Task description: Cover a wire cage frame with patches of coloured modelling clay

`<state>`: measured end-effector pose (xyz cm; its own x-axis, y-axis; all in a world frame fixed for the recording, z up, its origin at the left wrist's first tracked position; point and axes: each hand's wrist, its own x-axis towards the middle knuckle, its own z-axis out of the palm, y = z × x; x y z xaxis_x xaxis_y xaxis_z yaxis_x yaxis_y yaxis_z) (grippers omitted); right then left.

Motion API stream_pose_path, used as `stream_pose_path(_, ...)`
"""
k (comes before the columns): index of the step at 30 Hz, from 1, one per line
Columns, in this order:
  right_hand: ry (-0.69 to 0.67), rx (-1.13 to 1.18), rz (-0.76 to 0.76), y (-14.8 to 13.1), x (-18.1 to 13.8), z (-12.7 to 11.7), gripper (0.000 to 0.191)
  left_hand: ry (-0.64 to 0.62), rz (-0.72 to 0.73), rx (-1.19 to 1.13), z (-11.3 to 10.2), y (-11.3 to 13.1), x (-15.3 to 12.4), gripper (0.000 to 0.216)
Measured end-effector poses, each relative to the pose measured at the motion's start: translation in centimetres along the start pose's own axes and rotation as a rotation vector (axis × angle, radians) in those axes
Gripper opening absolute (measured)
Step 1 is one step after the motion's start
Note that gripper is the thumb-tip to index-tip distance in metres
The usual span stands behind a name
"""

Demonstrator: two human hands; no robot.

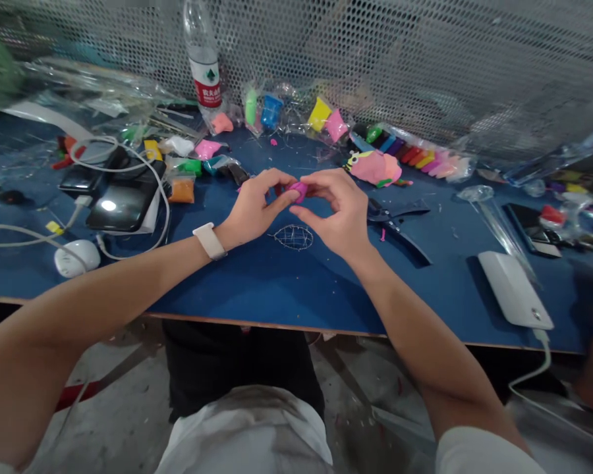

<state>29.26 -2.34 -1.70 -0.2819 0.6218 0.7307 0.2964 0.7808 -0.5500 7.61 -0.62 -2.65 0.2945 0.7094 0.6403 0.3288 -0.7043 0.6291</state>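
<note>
My left hand [254,205] pinches magenta clay [300,191] in its grip, seemingly to steady it; my right hand [342,209] touches it from three o'clock, clasping or not, I cannot tell. A leaf-shaped wire frame [294,237] lies at six o'clock, apparently for easy reach.

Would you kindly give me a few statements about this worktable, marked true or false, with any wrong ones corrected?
1. The left hand and right hand both hold the magenta clay. True.
2. The pale wristband is on the right arm. False: the pale wristband is on the left.
3. The labelled plastic bottle stands beyond the hands. True.
4. The wire frame lies right of the pliers. False: the wire frame is left of the pliers.
5. A cable is plugged into the white power bank. True.
</note>
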Motion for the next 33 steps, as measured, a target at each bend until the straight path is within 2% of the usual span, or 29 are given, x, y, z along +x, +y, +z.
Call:
stream_pose_path(5, 0.002, -0.145, -0.061, 0.7, -0.2, 0.0, 0.034, -0.043, -0.112, -0.209, 0.1, 0.0, 0.2, 0.055)
stream_pose_path(10, 0.018, -0.173, -0.147, 0.6, 0.0, 0.2, 0.025, -0.059, -0.101, -0.188, -0.3, 0.4, 0.5, 0.066)
stream_pose_path(15, 0.058, -0.192, -0.066, -0.2, 0.1, 0.3, 0.02, -0.129, -0.058, -0.151, -0.5, 0.6, 0.6, 0.071)
stream_pose_path(19, 0.064, -0.178, 0.033, -0.5, 0.2, 0.4, 0.03, -0.152, -0.048, -0.165, -0.4, 0.4, 0.6, 0.072)
stream_pose_path(24, 0.101, -0.076, 0.086, -0.5, 0.3, 0.4, 0.044, -0.106, -0.022, -0.114, -0.3, -0.1, 0.6, 0.068)
stream_pose_path(28, 0.018, 0.008, 0.201, -0.3, 0.3, 0.4, 0.045, -0.085, -0.035, -0.095, -0.3, -0.5, 0.5, 0.067)
stream_pose_path(33, -0.063, 0.09, 0.242, 0.4, 0.2, 0.5, 0.045, -0.035, -0.02, 0.006, 0.0, -0.7, 0.0, 0.061)
